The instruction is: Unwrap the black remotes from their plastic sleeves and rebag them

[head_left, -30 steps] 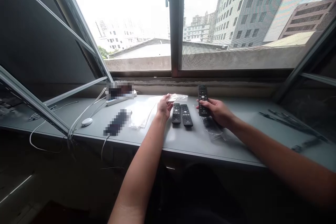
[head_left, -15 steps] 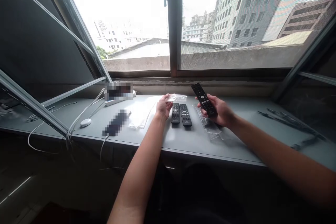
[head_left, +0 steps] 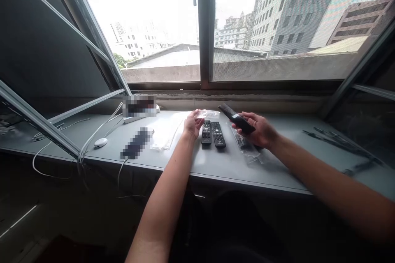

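Observation:
My right hand grips a black remote control, tilted toward the left above the grey ledge. A crumpled clear plastic bag lies under that hand. My left hand pinches a small clear plastic bag at the back of the ledge. Two more black remotes lie side by side between my hands, buttons up.
Flat clear bags lie left of my left hand. Further left are a blurred dark device, a power strip, a white puck and loose cables. Dark strips lie at the far right. Window frames rise behind.
My right hand has lifted the remote off the ledge and turned it from pointing away to slanting leftward. My left hand has stayed put on the small bag.

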Motion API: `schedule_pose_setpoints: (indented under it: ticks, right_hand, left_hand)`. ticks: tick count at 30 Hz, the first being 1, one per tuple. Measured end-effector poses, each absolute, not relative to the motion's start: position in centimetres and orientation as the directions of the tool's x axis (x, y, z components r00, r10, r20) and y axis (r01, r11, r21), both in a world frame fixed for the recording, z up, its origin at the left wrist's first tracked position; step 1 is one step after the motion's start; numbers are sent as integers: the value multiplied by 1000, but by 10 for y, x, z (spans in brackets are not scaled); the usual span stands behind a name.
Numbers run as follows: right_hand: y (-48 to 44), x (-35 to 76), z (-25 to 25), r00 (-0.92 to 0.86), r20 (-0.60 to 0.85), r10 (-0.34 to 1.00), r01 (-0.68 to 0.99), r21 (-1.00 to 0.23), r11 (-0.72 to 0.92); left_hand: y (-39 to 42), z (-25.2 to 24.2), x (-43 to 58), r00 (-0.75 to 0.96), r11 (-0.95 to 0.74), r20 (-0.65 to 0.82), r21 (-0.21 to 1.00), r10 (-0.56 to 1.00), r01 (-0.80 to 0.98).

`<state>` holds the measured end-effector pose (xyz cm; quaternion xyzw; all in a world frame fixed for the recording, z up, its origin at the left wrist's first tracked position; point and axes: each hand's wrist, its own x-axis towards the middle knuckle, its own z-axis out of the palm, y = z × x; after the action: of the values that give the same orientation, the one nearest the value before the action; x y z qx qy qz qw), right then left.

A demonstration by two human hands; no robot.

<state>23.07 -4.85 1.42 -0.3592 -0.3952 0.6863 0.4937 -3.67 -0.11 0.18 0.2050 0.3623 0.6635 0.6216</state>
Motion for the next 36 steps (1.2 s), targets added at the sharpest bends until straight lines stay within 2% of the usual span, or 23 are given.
schedule_pose_setpoints:
  ticks: [10,20,24,29,33,36]
  right_hand:
    - [-53,229,16,-371,20,928,-379,-916,-131]
    - [-41,231,-3,-248,108,963,-382,-924,5]
    - [-40,228,-6,-191,261,946,-298,-934,197]
    - [-49,225,0,-194,434,880,-84,-901,425]
    - [-53,223,3,-212,475,854,-42,-877,478]
    - [-52,223,1,-220,436,873,-25,-897,442]
  left_hand:
    - [-1,3,-36,-148,44,-203,719,968,-694]
    - [-1,3,-37,-152,40,-199,723,968,-690]
    - [-2,4,-36,-152,43,-203,722,967,-690]
    - [-2,5,-36,-151,45,-204,725,967,-687]
    - [-2,3,-36,-156,40,-203,721,967,-692]
    - [-3,3,-36,-158,29,-189,725,969,-688]
